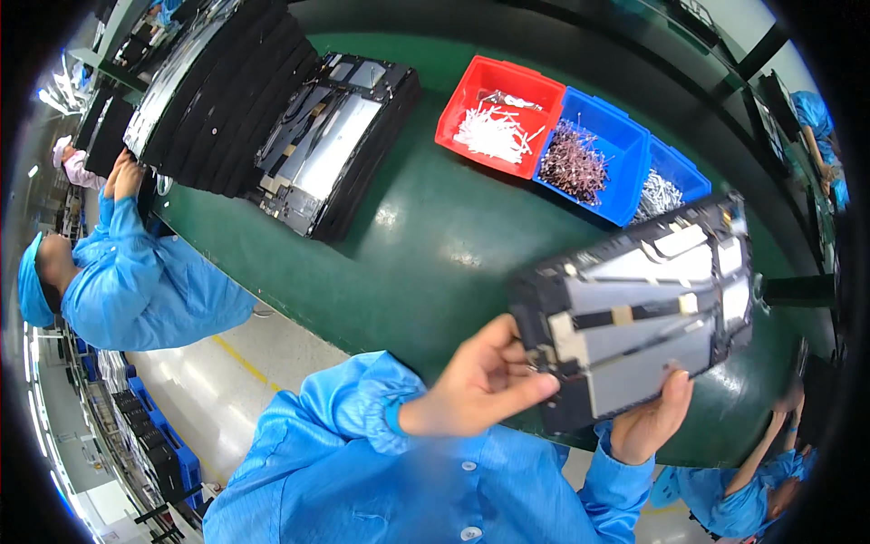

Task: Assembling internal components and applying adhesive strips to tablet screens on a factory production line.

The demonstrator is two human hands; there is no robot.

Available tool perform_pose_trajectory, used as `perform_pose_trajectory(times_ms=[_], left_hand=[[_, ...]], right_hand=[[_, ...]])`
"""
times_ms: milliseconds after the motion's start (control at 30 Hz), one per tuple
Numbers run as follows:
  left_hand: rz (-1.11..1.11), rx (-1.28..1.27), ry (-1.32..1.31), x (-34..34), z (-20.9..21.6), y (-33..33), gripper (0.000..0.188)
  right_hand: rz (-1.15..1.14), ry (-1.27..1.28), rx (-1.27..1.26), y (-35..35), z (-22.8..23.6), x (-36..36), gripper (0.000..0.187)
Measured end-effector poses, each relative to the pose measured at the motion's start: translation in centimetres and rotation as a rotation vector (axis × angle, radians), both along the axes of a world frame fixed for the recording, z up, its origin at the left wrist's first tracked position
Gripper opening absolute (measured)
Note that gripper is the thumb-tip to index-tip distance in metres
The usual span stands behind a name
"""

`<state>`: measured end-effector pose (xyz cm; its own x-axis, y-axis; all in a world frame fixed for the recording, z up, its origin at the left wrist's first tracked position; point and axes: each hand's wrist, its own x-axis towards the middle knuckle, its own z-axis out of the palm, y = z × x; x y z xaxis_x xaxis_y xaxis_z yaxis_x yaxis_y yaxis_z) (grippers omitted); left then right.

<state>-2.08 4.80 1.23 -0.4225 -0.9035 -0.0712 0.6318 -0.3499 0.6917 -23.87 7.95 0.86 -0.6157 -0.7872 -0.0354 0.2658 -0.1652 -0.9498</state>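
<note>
Tablet-like unit (634, 315) with its guts showing, held up in both my hands, to the right of the red bin (533, 83) and nearer me. My left hand (489, 381) has its left edge pinched, thumb on top; my right hand (652, 415) has its thumb over the near edge, fingers hidden underneath. Can't tell if it touches the counter (435, 263) anywhere.

I'd guess it's stiff and fairly light, but the bare grey panels (625, 381) look easy to dent, and smooth bits might be slippery. I'd take it by the dark frame (564, 412) at the edges, both hands, thumbs off the innards. Similar units sit in a stack (335, 145) left of the red bin, fwiw.
</note>
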Motion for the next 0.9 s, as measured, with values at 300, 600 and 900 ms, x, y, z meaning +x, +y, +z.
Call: perform_pose_trajectory(times_ms=[300,600,900], left_hand=[[0.688,-0.159,-0.189,14.8,2.7,-5.1,0.033],[0.907,-0.04,-0.219,20.7,1.3,-9.0,0.029],[0.625,-0.116,-0.101,23.6,-0.9,-8.9,0.024]], right_hand=[[0.85,0.187,0.159,-3.1,0.9,-2.0,0.032],[0.793,0.186,0.332,-3.4,-2.3,-2.9,0.021],[0.766,0.184,0.351,-3.3,-2.1,-2.6,0.019]])
